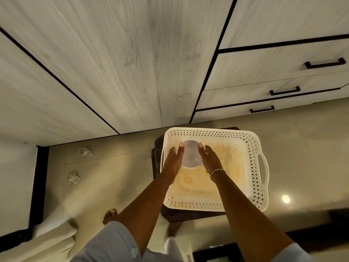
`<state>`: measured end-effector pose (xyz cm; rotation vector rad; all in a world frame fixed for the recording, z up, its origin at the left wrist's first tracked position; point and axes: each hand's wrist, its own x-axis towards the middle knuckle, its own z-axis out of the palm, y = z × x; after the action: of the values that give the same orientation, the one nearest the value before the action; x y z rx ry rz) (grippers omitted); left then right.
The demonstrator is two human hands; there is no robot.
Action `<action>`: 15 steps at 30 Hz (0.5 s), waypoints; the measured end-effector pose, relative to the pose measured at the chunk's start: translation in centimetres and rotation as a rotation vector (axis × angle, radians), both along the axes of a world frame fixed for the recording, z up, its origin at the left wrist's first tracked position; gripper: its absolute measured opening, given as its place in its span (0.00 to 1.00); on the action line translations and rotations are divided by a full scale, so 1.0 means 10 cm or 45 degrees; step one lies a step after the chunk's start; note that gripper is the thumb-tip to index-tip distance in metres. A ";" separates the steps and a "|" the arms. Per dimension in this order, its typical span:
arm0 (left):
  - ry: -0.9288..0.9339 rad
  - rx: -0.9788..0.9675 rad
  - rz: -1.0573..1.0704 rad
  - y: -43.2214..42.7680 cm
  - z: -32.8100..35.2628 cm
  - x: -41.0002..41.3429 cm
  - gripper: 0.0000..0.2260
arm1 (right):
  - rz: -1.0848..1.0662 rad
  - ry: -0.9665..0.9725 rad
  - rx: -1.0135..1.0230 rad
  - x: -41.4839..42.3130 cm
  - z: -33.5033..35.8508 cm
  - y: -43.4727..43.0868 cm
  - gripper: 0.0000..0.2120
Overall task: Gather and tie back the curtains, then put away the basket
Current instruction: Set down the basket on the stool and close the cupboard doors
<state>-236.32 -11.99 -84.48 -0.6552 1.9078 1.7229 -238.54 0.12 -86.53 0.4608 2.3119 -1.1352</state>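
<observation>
A cream plastic basket (253, 167) with perforated walls and side handles sits on a small dark stool in front of me. Inside it, near the far left corner, is a pale round lid-like disc (190, 156). My left hand (174, 160) and my right hand (210, 159) reach into the basket with straight fingers, one on each side of the disc, touching its edges. A bracelet is on my right wrist. No curtain is clearly in view.
A pale wood-grain wardrobe (113, 63) fills the top, with drawers and dark handles (324, 63) at the right. The dark stool (157, 157) stands on a tiled floor. Two clear knobs (85, 152) show at the left. White fabric (47, 241) lies at the lower left.
</observation>
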 end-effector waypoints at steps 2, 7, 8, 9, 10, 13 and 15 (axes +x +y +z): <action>0.125 -0.228 -0.102 -0.02 0.03 0.05 0.24 | 0.120 0.133 0.230 0.04 0.01 0.01 0.23; 0.476 -0.774 -0.610 -0.25 -0.01 0.19 0.33 | 0.424 0.399 0.683 0.13 0.13 -0.11 0.30; 0.509 -0.896 -0.682 -0.32 -0.01 0.20 0.37 | 0.459 0.471 0.735 0.14 0.15 -0.15 0.30; 0.536 -0.999 -0.747 -0.41 0.00 0.21 0.39 | 0.480 0.495 0.765 0.15 0.18 -0.18 0.32; 0.544 -1.089 -0.795 -0.47 0.02 0.21 0.39 | 0.501 0.502 0.814 0.16 0.21 -0.22 0.33; 0.459 -1.267 -0.813 -0.73 0.10 0.24 0.36 | 0.620 0.541 0.917 0.22 0.37 -0.44 0.37; 0.457 -1.259 -0.824 -0.91 0.20 0.28 0.40 | 0.667 0.606 0.926 0.25 0.44 -0.61 0.36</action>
<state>-233.54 -21.14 -82.43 0.0295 2.7841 0.4497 -236.00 -6.02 -82.10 -0.2111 2.9750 -0.1284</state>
